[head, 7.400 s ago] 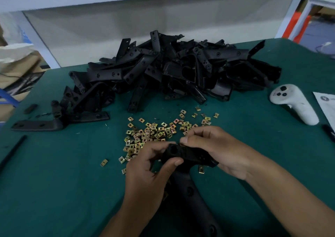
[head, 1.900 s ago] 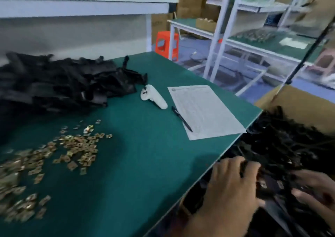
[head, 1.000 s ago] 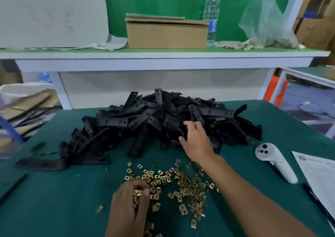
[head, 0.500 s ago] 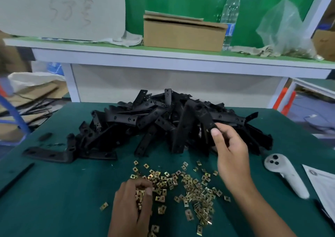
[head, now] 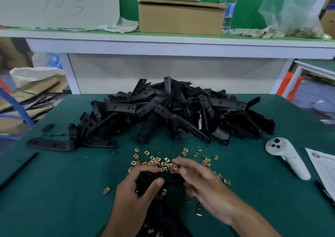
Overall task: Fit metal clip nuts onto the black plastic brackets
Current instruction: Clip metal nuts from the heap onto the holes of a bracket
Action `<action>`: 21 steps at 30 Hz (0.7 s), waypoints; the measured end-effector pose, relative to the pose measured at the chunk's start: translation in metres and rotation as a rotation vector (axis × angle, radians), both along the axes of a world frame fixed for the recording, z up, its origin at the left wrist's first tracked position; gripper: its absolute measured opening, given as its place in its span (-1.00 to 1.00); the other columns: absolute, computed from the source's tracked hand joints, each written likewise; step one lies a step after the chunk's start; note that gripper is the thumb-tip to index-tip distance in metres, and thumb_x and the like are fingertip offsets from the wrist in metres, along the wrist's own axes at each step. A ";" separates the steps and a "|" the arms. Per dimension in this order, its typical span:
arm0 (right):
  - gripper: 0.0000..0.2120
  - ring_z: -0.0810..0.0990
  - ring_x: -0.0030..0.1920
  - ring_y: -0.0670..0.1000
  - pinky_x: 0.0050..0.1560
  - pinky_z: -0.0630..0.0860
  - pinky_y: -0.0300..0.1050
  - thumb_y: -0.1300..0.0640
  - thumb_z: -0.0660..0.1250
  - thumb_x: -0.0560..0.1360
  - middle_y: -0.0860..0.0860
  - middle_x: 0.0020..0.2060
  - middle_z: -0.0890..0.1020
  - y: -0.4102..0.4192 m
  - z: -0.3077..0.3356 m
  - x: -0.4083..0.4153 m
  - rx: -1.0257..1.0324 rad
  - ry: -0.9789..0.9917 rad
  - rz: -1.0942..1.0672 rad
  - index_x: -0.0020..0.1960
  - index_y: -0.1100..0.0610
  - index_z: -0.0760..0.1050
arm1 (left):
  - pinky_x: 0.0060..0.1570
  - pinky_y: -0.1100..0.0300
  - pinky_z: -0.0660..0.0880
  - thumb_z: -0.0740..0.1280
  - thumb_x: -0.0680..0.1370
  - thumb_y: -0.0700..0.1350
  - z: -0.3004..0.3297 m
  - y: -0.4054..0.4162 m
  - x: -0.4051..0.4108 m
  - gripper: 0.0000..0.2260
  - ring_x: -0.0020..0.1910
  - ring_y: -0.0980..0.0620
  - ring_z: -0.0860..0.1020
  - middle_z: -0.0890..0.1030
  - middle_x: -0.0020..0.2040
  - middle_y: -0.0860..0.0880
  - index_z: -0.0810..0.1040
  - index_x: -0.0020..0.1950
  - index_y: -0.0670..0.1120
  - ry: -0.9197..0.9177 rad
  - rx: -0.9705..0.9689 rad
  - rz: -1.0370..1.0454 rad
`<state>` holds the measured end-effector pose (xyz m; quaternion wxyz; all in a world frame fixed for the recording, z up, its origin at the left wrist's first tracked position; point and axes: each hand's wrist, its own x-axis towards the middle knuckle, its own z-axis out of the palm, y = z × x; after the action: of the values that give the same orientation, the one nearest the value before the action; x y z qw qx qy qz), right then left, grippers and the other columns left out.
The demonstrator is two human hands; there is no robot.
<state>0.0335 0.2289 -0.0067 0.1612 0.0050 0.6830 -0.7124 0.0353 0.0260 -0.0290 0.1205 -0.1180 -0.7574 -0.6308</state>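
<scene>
Hands first, nearest us at six o'clock: our left hand (head: 137, 191) grips one black bracket (head: 163, 179) at its upper end, fingers curled over the top and thumb pressed across its face, while the bracket's long leg runs down toward us and out of the picture. Our right hand (head: 204, 187) sits just beside it at three o'clock of the bracket, fingers loosely spread and blurred. We cannot tell whether those fingertips pinch a clip nut or merely reach for one.

Just beyond our hands, at twelve o'clock, the brass-coloured clip nuts (head: 163, 162) lie scattered on the green counter (head: 63, 191), with strays at nine o'clock and more at five o'clock near our right wrist.

Farther out, still at twelve o'clock, the pile of brackets (head: 172, 113) stands large and tangled, and one long bracket lies apart at ten o'clock. We see no nuts fitted on any of them from here, so we judge the bulk of the work remains; the piece in hand looks to be at the start of its fitting.

At two o'clock rests a white controller (head: 288, 157), with a printed sheet (head: 322, 166) at three o'clock. Beyond the counter a shelf (head: 163, 42) carries a cardboard box (head: 181, 15).
</scene>
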 end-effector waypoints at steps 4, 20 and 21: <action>-0.47 0.65 0.18 0.08 0.14 0.61 -0.06 0.58 0.04 0.53 0.22 0.23 0.64 0.022 -0.002 -0.010 -0.384 -0.098 -0.062 0.30 0.25 0.57 | -0.17 0.49 0.48 0.44 0.35 0.12 -0.002 -0.001 -0.004 -0.81 -0.06 0.23 0.63 0.68 -0.02 0.20 0.62 -0.05 0.23 -0.046 0.032 0.004; -0.51 0.60 0.29 0.15 0.09 0.60 -0.16 0.32 0.32 0.58 0.18 0.32 0.59 0.034 -0.016 -0.020 -0.344 0.010 0.103 0.48 0.17 0.35 | -0.16 0.48 0.44 0.30 0.29 0.54 -0.014 0.008 0.010 -0.55 -0.01 0.30 0.58 0.59 0.02 0.35 0.44 0.09 0.40 -0.045 -0.273 -0.189; -0.50 0.62 0.26 0.12 0.05 0.60 -0.18 0.30 0.34 0.57 0.17 0.32 0.60 0.032 -0.015 -0.019 -0.326 0.021 0.111 0.48 0.16 0.35 | -0.22 0.46 0.45 0.34 0.29 0.51 -0.014 0.008 0.010 -0.57 -0.07 0.26 0.60 0.62 -0.03 0.30 0.47 0.05 0.37 -0.048 -0.259 -0.185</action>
<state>0.0141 0.2613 -0.0220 0.1918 -0.0665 0.5592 -0.8038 0.0457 0.0342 -0.0430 0.0274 -0.1868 -0.8209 -0.5390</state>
